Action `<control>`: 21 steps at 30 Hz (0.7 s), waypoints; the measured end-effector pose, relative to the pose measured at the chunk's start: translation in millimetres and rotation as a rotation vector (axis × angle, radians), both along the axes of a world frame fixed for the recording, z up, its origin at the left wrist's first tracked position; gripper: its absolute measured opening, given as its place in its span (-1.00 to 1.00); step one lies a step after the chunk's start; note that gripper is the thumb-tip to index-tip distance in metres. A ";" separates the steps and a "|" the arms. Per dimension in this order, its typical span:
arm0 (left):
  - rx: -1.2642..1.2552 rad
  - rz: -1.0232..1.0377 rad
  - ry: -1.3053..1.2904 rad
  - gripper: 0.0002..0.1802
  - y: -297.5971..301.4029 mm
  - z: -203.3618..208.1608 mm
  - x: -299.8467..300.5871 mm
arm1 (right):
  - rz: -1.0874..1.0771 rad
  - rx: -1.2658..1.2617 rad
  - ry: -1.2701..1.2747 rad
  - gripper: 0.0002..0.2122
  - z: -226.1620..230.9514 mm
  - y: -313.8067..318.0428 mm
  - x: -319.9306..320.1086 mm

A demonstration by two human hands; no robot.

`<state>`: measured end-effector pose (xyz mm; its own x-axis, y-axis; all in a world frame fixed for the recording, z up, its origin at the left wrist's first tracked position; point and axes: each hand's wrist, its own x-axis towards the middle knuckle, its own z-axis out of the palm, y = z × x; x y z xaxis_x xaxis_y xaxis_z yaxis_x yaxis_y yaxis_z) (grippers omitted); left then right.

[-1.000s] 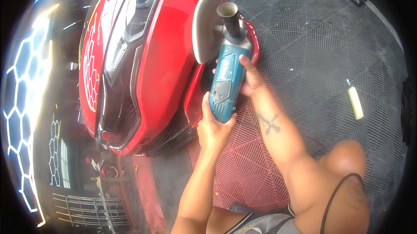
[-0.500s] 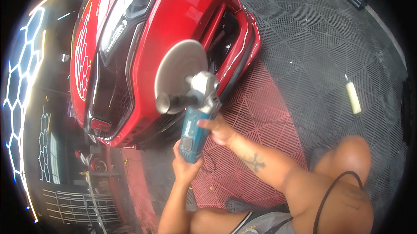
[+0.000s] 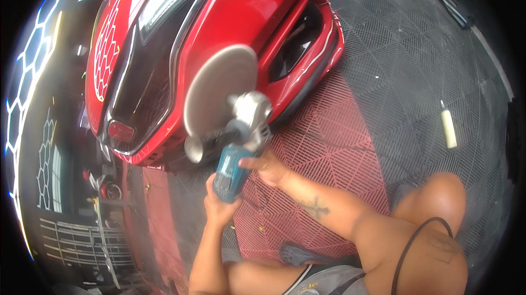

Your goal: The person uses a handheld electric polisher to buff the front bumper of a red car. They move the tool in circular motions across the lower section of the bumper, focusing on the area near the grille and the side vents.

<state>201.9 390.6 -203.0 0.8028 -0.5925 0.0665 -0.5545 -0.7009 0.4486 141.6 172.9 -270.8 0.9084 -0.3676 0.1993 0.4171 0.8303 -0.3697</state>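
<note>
The polisher (image 3: 229, 170) is lying between the 2 hands and the red bumper (image 3: 252, 15), and its long axis is slanting from the near left, at its rear end, to the far right, at its metal head (image 3: 254, 107). The left hand (image 3: 218, 207) is wrapping the rear end from the near side. The right hand (image 3: 268, 168) is clasping the body from the right, just behind the head, its thumb resting over the top. Both hands are curling round the casing, though the fingers on the underside are not showing. Of the 2, the right hand is sitting nearer the pad (image 3: 216, 89).

The pad is standing steeply on edge, to the left of the head and on its far side. Its back is showing to the person, and its working face is turning away, toward the bumper. It is overlapping the bumper in this view, to the left of the dark vent (image 3: 298, 40); I cannot tell whether it is touching the paint. The side handle (image 3: 193, 150) is jutting left, near the pad's near edge, and neither hand is holding it. A pale bottle (image 3: 449, 129) is resting on the grey floor (image 3: 405, 87), well apart to the right.
</note>
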 end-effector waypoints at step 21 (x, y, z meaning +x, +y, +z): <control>-0.672 -0.291 0.413 0.19 -248.2 26.5 -124.5 | -0.365 -0.648 0.014 0.03 119.8 -204.4 -120.0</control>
<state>77.4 142.4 -176.6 0.6616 -0.7188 0.2135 -0.3717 -0.0671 0.9259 21.7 -31.5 -151.0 0.7550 -0.4589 0.4684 0.6165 0.2533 -0.7455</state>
